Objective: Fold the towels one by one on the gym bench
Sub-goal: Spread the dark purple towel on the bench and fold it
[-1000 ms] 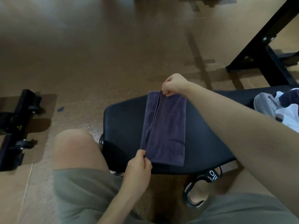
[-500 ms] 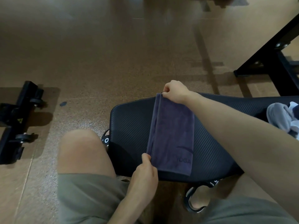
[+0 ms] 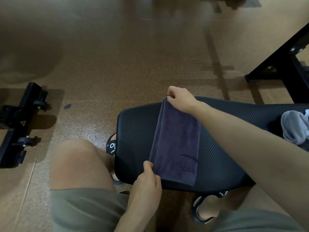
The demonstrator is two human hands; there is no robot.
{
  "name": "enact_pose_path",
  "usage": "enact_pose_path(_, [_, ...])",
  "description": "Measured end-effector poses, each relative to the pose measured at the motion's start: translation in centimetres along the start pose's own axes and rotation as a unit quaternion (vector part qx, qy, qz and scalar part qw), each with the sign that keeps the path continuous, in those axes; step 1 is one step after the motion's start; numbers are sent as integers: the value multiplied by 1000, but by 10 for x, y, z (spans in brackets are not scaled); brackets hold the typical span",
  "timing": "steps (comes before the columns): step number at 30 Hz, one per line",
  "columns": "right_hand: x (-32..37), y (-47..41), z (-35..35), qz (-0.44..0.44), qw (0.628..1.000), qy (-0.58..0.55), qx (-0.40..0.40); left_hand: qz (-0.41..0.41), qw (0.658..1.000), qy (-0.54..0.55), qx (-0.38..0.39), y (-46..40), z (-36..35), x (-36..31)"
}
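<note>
Head view: left hand (image 3: 147,180) and right hand (image 3: 179,98) pinch the plush, seemingly purple towel (image 3: 177,141) on the ribbed bench (image 3: 137,131).

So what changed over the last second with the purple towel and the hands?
Little: the flap's loose edge has closed onto the purple towel. Left hand still pinches the near corner, right hand the far one; the towel stays on the bench.

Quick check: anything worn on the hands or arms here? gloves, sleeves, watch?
Nothing: left hand and right hand are bare, no gloves, rings or watch showing. Both forearms are bare as far as the frame shows, no sleeves in view.
</note>
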State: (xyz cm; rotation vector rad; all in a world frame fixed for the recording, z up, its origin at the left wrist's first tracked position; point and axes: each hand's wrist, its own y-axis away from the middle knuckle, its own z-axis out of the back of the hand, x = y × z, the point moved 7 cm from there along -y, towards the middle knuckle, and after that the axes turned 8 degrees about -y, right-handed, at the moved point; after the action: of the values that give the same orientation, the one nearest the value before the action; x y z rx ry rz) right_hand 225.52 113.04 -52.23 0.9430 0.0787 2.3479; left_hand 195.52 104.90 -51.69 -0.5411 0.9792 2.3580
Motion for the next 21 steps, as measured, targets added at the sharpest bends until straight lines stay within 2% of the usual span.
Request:
enact_pose_path(8, [-7,-6,-9,0,1000,7,-13,47,998,-40,-16,-11,-1,19])
enact_pose_path(17, [-7,-2,-11,9,999,11,-46,34,997,-33,-54,-12,13,21])
enact_pose_path(21, [-5,-1,-15,11,999,19,-49,42,995,-62,-61,-15,13,25])
